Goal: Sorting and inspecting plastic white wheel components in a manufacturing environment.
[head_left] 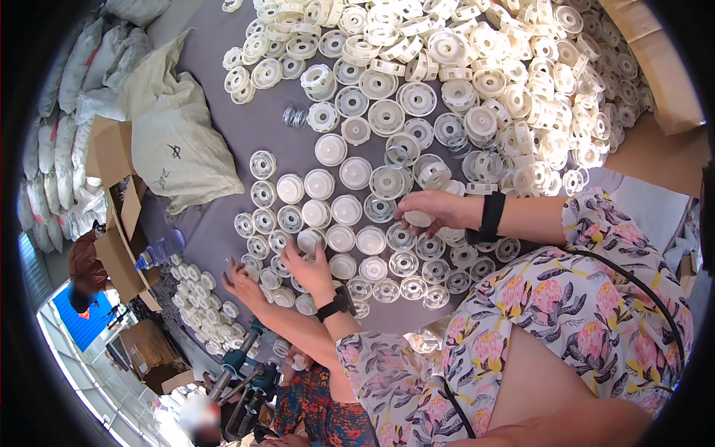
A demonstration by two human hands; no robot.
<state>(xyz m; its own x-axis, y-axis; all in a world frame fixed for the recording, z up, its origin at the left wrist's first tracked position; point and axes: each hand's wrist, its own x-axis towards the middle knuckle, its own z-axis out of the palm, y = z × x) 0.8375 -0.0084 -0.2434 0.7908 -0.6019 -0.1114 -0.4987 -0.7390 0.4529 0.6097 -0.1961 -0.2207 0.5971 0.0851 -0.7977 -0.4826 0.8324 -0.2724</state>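
My left hand (309, 269) reaches over the near-left part of the rows, fingers spread and curved beside a white round cap (310, 239). Whether the fingertips touch that cap I cannot tell. In my right hand (436, 209), to the right of the rows, a small white disc (417, 218) is held between thumb and fingers. Between the hands stand several ring-shaped plastic housings topped with smooth white caps (345, 209). Uncapped housings (404, 263) with a hole in the middle stand in rows nearer to me. Metal coil springs (401, 156) lie on some housings farther off.
A large heap of cream plastic rings (514, 82) covers the table's far right. Loose springs (294, 117) lie at the far middle. A co-worker's hand (244, 285) reaches in left of mine. A pale sack (175, 134), a bottle (162, 249) and piled small white parts (205, 305) are at left.
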